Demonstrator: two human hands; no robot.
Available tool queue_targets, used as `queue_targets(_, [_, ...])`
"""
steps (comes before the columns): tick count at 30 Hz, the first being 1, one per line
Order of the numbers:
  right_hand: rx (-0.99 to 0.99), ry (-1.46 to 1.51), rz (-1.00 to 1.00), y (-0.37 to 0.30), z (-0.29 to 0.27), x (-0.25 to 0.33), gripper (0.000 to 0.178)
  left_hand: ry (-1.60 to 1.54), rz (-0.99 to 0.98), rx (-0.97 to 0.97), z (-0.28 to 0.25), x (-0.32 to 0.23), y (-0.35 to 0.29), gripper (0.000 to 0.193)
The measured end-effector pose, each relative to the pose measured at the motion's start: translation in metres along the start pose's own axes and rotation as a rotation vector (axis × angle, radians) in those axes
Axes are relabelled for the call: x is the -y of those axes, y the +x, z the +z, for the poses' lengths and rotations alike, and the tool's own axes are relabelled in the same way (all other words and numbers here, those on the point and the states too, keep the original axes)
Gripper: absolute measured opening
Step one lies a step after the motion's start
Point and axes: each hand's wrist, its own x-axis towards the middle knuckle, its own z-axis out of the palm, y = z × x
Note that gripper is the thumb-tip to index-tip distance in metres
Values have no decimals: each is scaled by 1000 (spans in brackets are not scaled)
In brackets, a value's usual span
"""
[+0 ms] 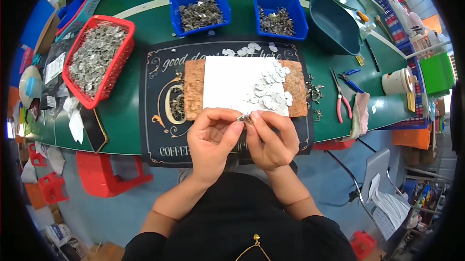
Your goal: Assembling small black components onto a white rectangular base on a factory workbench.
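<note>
Your left hand (pixel 211 141) and right hand (pixel 272 141) pinched small metal part (pixel 245 117) between fingertips, by near edge of white sheet (pixel 227 82); flat pale pieces (pixel 269 91) lay heaped on sheet's right side.

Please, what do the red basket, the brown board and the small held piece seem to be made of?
Red basket: likely plastic, slightly glossy; moulded-looking, perforated walls.
Brown board: perhaps cork or pressed wood, matte; mottled, grainy surface.
Small held piece: probably metal, shiny; silvery glints, though partly covered.
</note>
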Motion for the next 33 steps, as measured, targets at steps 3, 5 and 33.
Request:
queue_targets(3, [33, 10, -76, -1, -5, 2, 24, 91, -97, -28, -2, -10, 1, 15])
queue_targets(5, [98, 203, 52, 1, -8, 1, 24, 88, -82, -17, -3, -14, -1, 14])
queue_targets(33, [459, -60, 158, 14, -7, 4, 12, 1409, 602, 202, -39, -1, 16, 45])
